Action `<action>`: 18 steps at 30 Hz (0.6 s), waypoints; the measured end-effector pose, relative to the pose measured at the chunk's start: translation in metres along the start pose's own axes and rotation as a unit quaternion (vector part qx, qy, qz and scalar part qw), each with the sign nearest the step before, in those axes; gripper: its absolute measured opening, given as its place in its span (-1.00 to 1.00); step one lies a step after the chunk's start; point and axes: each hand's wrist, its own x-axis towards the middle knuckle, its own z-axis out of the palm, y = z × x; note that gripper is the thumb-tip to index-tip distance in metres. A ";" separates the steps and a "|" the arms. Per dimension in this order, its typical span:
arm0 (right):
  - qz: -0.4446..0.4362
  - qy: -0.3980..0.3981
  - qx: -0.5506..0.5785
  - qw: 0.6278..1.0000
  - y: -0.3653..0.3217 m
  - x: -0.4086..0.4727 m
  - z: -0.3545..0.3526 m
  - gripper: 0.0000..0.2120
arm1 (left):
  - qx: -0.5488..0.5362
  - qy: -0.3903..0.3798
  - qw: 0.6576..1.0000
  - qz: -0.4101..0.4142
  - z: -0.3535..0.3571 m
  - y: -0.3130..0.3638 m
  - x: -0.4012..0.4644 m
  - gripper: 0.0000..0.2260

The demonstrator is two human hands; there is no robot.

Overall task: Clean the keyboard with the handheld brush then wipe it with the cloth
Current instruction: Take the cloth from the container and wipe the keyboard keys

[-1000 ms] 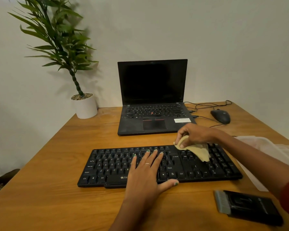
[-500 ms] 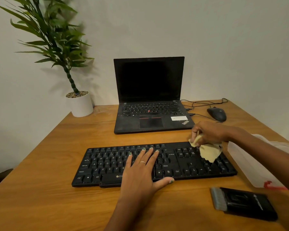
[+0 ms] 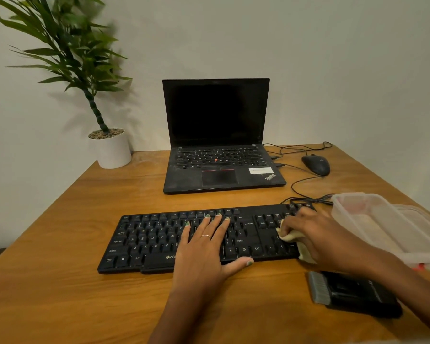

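Observation:
A black keyboard [image 3: 154,240] lies across the middle of the wooden table [image 3: 60,294]. My left hand [image 3: 206,249] rests flat on its centre keys, fingers spread, holding nothing. My right hand [image 3: 310,232] is shut on a pale yellow cloth [image 3: 292,236] and presses it onto the keyboard's right end, over the arrow keys and number pad. The cloth's lower part hangs past the keyboard's front edge. The black handheld brush [image 3: 353,292] with grey bristles lies on the table in front of the keyboard's right end, partly under my right forearm.
An open black laptop [image 3: 216,145] sits behind the keyboard. A black mouse [image 3: 315,165] and its cables lie at the back right. A clear plastic container [image 3: 382,224] stands right of the keyboard. A potted plant [image 3: 112,150] stands at the back left.
My right hand has moved the cloth from the keyboard's upper right edge down and toward me, onto the arrow keys. My left hand has stayed flat on the centre keys.

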 end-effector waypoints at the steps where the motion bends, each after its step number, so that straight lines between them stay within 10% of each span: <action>1: -0.004 -0.024 0.022 0.999 0.000 0.001 -0.006 -0.72 | 0.000 0.001 1.000 0.000 0.000 0.000 0.000 -0.11; 13: -0.006 0.045 0.018 0.999 -0.051 0.002 0.025 -0.65 | 0.002 0.003 1.000 -0.004 -0.002 0.001 0.001 -0.08; 18: -0.013 -0.052 0.093 0.994 -0.032 0.002 -0.003 -0.69 | -0.002 0.005 1.000 0.000 0.000 0.000 0.000 -0.11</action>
